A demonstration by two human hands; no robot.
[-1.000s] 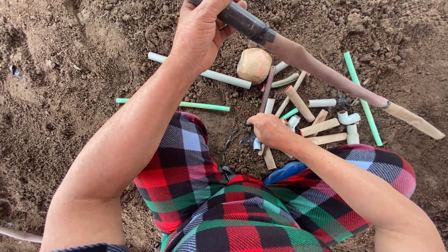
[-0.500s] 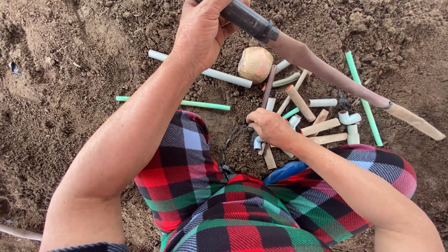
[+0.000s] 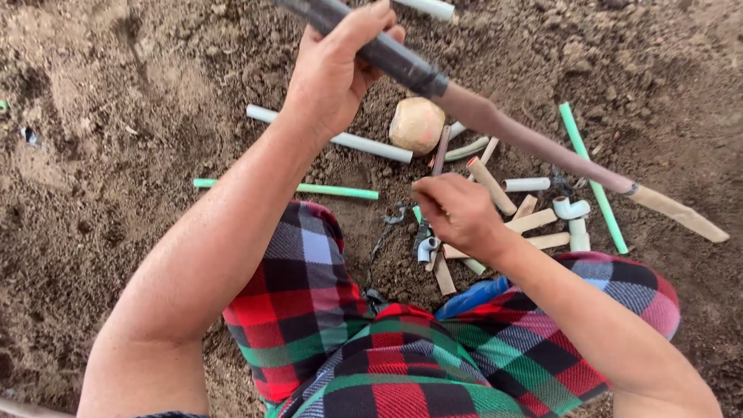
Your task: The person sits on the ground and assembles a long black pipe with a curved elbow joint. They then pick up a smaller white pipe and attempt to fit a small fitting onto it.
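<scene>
My left hand (image 3: 337, 66) is raised and shut on the dark grip of a long tool (image 3: 511, 131) whose brownish shaft slants down to the right and ends in a tan tip. My right hand (image 3: 457, 210) is down on the soil with its fingers curled among a pile of short pipe pieces (image 3: 526, 224), tan, white and green; I cannot tell what its fingers hold. A white elbow fitting (image 3: 571, 209) lies in the pile. A round tan stone (image 3: 416, 124) sits just beyond that hand.
I am crouched on loose brown soil, with my knees in red, green and black checked cloth (image 3: 309, 286). A long white pipe (image 3: 340, 138) and a thin green pipe (image 3: 309, 188) lie to the left, another green pipe (image 3: 592, 178) to the right.
My right hand has shifted slightly within the pile of pipe pieces. My left hand and the long tool stay raised in much the same place.
</scene>
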